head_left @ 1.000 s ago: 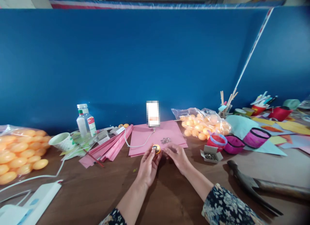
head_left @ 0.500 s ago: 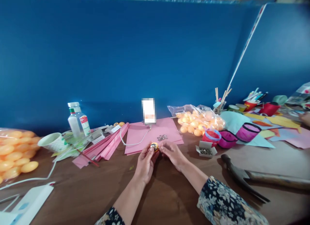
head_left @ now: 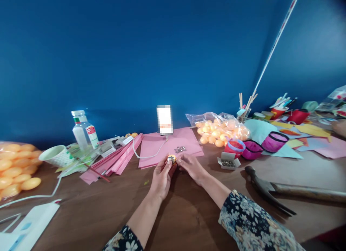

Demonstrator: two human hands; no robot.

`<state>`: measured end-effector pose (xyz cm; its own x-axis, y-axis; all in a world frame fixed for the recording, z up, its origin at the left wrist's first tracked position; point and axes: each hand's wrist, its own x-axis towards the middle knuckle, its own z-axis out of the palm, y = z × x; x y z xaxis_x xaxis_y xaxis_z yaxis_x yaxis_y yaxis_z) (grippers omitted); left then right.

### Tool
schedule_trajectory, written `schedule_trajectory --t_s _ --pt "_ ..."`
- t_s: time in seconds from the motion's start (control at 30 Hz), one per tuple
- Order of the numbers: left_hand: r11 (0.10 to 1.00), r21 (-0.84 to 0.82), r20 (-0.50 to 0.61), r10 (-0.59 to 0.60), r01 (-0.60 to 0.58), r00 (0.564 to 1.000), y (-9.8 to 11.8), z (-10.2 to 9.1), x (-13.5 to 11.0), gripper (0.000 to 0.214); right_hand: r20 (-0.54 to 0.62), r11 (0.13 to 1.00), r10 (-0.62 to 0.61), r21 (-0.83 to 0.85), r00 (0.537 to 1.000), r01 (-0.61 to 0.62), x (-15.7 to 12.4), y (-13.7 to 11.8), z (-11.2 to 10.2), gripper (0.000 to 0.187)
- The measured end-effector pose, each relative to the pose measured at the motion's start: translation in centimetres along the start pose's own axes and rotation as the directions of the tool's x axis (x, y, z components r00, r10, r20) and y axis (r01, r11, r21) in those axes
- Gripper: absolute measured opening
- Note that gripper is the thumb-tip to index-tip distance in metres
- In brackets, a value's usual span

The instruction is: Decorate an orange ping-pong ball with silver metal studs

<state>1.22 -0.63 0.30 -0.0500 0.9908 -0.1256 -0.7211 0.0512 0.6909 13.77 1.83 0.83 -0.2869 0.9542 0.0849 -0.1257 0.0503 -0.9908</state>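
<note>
My left hand (head_left: 161, 176) pinches a small orange ball (head_left: 171, 159) studded with shiny silver pins, holding it just above the wooden table (head_left: 108, 211). My right hand (head_left: 190, 165) has its fingers closed at the ball's right side; what they pinch is too small to make out. A little heap of silver pins (head_left: 180, 149) lies on the pink paper sheets (head_left: 164, 150) just beyond both hands. A small open cardboard box of pins (head_left: 228, 161) sits to the right of my right hand.
Bags of orange balls lie at the far left (head_left: 16, 168) and back right (head_left: 221, 128). A plastic bottle (head_left: 82, 130), a paper cup (head_left: 55, 155), pink strips (head_left: 113, 161), a propped phone (head_left: 164, 119), red and magenta cups (head_left: 254, 148) and a hammer (head_left: 273, 191) surround the hands.
The camera has tilted and drifted, shifting the scene slightly left and up. My right hand closed in from a short gap until its fingers meet the ball; my left hand keeps holding it.
</note>
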Motion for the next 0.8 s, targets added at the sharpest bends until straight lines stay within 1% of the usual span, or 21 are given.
schedule_trajectory --t_s 0.17,0.33,0.47,0.57,0.8 --pt "1.0 0.018 -0.008 -0.001 0.001 1.0 0.14 0.2 -0.22 0.039 -0.007 1.0 0.017 0.003 1.0 -0.017 -0.09 -0.25 0.13 0.027" --pt "1.0 0.022 -0.019 -0.002 0.003 1.0 0.25 0.37 -0.29 0.04 0.013 1.0 0.028 0.011 1.0 -0.028 -0.12 -0.47 0.08 0.03" --pt "1.0 0.027 -0.012 0.003 -0.003 1.0 0.17 0.26 -0.16 0.039 -0.01 0.999 0.049 0.012 0.999 -0.049 -0.19 -0.7 0.21 0.029" --pt "0.999 0.035 -0.016 0.009 -0.009 1.0 0.13 0.25 -0.12 0.038 -0.02 0.999 0.042 0.016 0.999 -0.041 -0.3 -0.87 0.35 0.027" --pt "0.999 0.041 -0.008 0.008 -0.008 1.0 0.0 0.23 -0.09 0.039 -0.003 0.997 0.071 0.022 0.997 -0.071 -0.08 -0.49 0.14 0.028"
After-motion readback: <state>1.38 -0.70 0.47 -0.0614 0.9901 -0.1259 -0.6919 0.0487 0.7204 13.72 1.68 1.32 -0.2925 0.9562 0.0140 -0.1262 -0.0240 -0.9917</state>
